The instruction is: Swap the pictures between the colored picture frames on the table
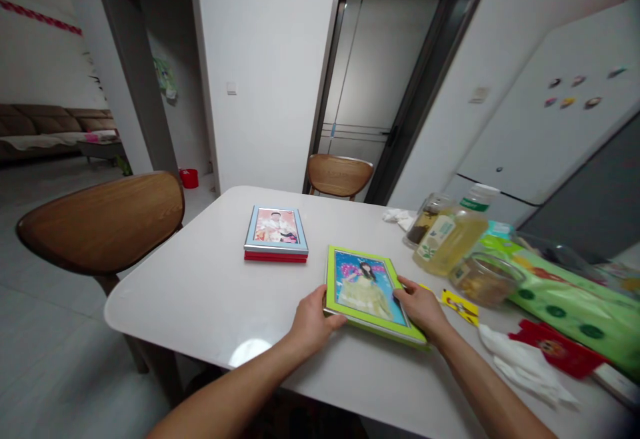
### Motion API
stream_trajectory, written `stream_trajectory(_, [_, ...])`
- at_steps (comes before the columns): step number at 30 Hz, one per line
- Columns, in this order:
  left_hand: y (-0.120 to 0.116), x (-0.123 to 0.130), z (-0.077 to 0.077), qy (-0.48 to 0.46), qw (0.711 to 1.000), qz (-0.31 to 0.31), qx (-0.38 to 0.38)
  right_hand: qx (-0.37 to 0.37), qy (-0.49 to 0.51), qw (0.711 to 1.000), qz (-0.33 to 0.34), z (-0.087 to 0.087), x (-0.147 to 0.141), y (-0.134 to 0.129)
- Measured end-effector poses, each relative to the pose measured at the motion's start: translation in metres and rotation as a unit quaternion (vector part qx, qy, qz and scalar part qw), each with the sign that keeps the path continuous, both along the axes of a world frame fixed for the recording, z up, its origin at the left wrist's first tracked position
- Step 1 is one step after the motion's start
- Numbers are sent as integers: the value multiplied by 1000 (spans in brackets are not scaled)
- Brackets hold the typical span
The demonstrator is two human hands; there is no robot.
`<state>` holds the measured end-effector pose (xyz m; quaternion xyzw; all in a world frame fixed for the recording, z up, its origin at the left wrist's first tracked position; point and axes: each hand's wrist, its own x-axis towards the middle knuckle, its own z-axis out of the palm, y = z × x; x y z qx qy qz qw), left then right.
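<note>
A green picture frame (364, 290) with a photo of a figure in a pale dress lies near the table's front edge, or just over it. My left hand (314, 322) grips its left side, thumb along the near edge. On its right side my right hand (423, 304) is closed, with the thumb over the picture's border. Farther back to the left rests a light blue picture frame (276, 229), on top of something red (275, 258) of about the same size. Whether the green frame touches the tabletop I cannot tell.
At the right of the white table (200, 292) stand a yellow bottle (453, 232), glass jars (487, 279), a green tissue pack (570, 292), a red item (557, 348) and crumpled tissue (525, 366). Wooden chairs stand at the left (105, 222) and the far side (340, 174).
</note>
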<state>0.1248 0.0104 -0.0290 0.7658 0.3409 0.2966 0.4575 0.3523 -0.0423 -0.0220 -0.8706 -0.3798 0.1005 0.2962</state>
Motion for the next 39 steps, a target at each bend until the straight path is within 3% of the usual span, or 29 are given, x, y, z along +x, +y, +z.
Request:
stream_trajectory(2, [1, 5, 1, 32, 999, 8, 33, -9, -22, 1000, 4, -4, 7, 6])
stream_trajectory(6, [4, 15, 1, 42, 999, 19, 26, -24, -78, 997, 12, -7, 13, 16])
stream_trajectory(12, [12, 3, -3, -24, 998, 47, -31, -22, -159, 987, 29, -3, 7, 22])
stream_trajectory(15, [32, -15, -3, -81, 987, 107, -91, 21, -201, 976, 85, 8, -25, 39])
stream_trajectory(21, [73, -50, -1, -190, 936, 211, -209, 83, -228, 926, 287, 27, -130, 106])
stream_trajectory(26, [75, -73, 1, -269, 894, 224, -281, 80, -248, 913, 315, 28, -171, 138])
stream_trajectory(29, [73, -79, 2, -321, 869, 223, -305, 77, -253, 905, 332, 26, -181, 129])
stream_trajectory(33, [68, -78, 5, -409, 837, 225, -285, 98, -236, 887, 384, 21, -197, 92])
stream_trajectory(36, [51, -77, 13, -459, 820, 242, -241, 183, -118, 898, 381, 19, -203, 65])
stream_trajectory(39, [23, -86, 30, -430, 860, 235, -141, 268, 96, 921, 266, 29, -200, 47])
